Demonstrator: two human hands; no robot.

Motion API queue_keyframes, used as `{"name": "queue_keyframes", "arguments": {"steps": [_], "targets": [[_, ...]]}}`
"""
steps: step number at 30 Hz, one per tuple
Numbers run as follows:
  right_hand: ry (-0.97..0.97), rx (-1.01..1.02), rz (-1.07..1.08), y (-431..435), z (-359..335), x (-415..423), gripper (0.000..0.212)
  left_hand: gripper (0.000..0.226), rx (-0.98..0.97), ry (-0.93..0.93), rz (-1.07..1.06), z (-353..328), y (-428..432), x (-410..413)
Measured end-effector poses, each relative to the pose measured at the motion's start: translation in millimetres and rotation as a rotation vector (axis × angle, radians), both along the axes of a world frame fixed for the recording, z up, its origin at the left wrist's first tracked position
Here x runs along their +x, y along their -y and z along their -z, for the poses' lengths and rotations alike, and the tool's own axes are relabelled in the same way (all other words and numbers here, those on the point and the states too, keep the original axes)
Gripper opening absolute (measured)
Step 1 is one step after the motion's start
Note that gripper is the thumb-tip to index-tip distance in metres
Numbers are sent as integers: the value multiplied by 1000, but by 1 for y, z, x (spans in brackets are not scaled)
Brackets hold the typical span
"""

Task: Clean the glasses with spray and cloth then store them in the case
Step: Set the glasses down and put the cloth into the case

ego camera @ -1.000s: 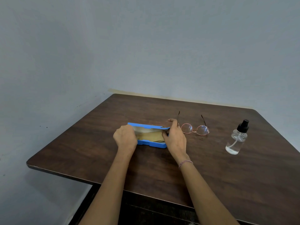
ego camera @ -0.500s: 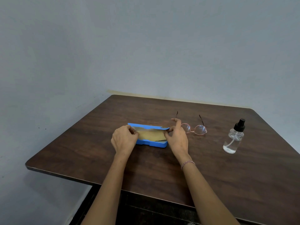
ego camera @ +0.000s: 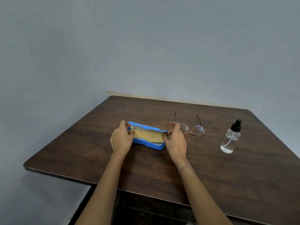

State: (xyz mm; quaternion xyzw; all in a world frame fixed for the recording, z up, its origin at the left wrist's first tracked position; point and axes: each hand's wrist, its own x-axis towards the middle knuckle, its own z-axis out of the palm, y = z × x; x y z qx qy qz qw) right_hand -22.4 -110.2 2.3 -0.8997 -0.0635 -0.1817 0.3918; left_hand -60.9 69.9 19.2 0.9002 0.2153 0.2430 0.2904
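My left hand (ego camera: 121, 140) and right hand (ego camera: 175, 140) each pinch an end of the raised lid of the blue plastic glasses case (ego camera: 146, 143), holding it open on the dark wooden table (ego camera: 146, 168). Inside lies the yellow cleaning cloth (ego camera: 146, 135), untouched. I judge this as the opening step: next I need one hand free to lift the cloth out. Just beyond my right hand rest the thin pink-rimmed round glasses (ego camera: 192, 129), arms unfolded. Well to the right stands the clear spray bottle with black nozzle (ego camera: 230, 138).
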Motion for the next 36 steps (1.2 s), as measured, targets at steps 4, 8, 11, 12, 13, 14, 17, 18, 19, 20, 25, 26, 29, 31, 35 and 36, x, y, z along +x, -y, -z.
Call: {"name": "queue_keyframes", "arguments": {"steps": [4,8,11,12,13,14,17,18,19,20,25,26,29,31,35,36], "targets": [[3,-24,-8,0,-2,3,51,31,-1,57,-26,-1,-3,0],[-20,-26,-29,-1,-7,10,52,28,1,88,-9,1,-4,-3],[-10,-2,-17,-3,-7,6,50,26,8,114,21,2,-4,-4],[-10,5,-5,-4,-8,3,50,25,11,122,27,2,-4,-4],[-12,10,12,-5,-8,0,49,24,16,129,32,1,-4,-5],[-17,15,34,-6,-9,-2,49,23,26,132,38,1,-4,-4],[-41,32,96,-8,-13,-9,47,23,85,115,54,0,-4,-4],[-50,24,109,-9,-14,-10,46,23,103,111,58,1,-5,-4],[-59,9,121,-11,-14,-12,46,23,115,108,61,2,-5,-5],[-66,-9,133,-12,-14,-13,45,22,123,107,61,3,-5,-5],[-61,-86,150,-15,-10,-17,40,20,81,142,46,7,-1,-9],[-52,-105,145,-15,-9,-17,39,20,75,149,43,7,0,-10],[-11,-162,112,-13,-7,-14,41,17,80,162,15,8,3,-12],[18,-212,75,-13,-7,-11,42,17,95,173,-4,9,5,-13],[43,-273,39,-12,-10,-8,39,21,122,178,-29,10,7,-14],[41,-278,36,-12,-10,-7,38,23,118,180,-32,10,7,-14]]}}
